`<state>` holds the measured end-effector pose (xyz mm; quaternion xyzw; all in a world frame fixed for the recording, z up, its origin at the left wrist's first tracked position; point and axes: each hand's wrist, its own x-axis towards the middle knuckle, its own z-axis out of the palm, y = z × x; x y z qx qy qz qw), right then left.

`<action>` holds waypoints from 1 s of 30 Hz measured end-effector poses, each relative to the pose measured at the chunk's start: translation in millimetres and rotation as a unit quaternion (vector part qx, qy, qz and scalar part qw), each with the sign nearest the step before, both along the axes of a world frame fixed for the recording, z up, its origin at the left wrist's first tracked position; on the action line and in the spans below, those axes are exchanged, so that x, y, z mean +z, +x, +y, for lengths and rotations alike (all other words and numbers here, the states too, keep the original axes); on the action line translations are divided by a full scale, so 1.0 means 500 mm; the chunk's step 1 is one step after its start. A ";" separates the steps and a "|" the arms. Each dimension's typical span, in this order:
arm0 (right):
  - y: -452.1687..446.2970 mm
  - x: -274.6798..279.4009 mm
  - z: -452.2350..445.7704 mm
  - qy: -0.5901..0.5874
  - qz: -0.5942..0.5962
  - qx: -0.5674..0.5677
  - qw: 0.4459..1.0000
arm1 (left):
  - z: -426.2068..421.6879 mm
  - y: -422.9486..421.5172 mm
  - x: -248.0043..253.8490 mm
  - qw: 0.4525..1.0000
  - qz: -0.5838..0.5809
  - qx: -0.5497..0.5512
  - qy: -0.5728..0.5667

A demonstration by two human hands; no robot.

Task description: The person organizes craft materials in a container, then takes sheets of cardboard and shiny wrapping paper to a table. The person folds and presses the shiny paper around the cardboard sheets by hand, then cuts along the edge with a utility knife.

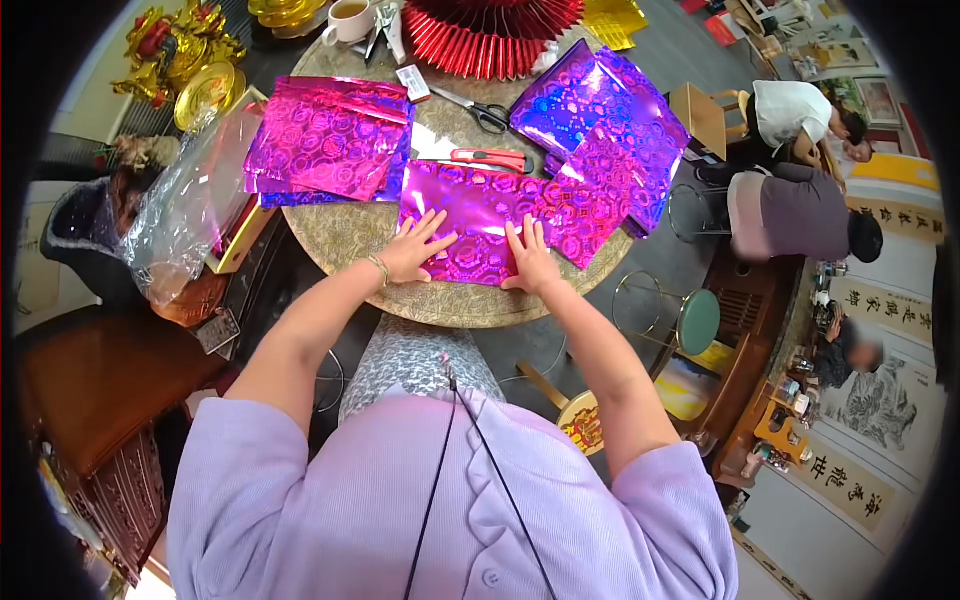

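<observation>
Head camera: looks down on a round patterned table (455, 311), with a shiny magenta foil sheet (480, 196) lying flat at the near edge. Presses the left hand (408, 252) palm down on the left part of the sheet, with fingers spread. Rests the right hand (532, 260) farther right on the same sheet, likewise with fingers spread and thumb toward the near edge. Cannot tell a light thumb pinch from plain contact there.

Shows just beyond the sheet's far edge a red box cutter (488, 160), then black-handled scissors (488, 118). Has to the left a pile of pink foil sheets (330, 135) over blue foil (400, 188); to the right, pink patterned foil (597, 185) partly covering blue-purple foil sheets (575, 98). Includes a red pleated paper fan (490, 50) at the far side, near a mug (348, 22).
</observation>
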<state>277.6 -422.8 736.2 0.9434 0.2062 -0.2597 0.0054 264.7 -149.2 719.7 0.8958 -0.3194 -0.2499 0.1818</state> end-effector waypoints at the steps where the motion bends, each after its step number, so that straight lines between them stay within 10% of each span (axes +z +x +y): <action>1: 0.000 -0.006 -0.004 -0.007 -0.002 0.016 1.000 | 0.006 0.001 -0.003 1.000 0.008 -0.024 0.005; 22: -0.030 0.003 -0.078 0.014 -0.025 -0.116 0.993 | 0.036 -0.020 0.066 0.992 -0.011 0.040 0.116; 30: -0.062 -0.002 -0.086 0.090 -0.076 -0.100 0.988 | 0.016 -0.096 0.018 0.953 -0.043 0.288 -0.088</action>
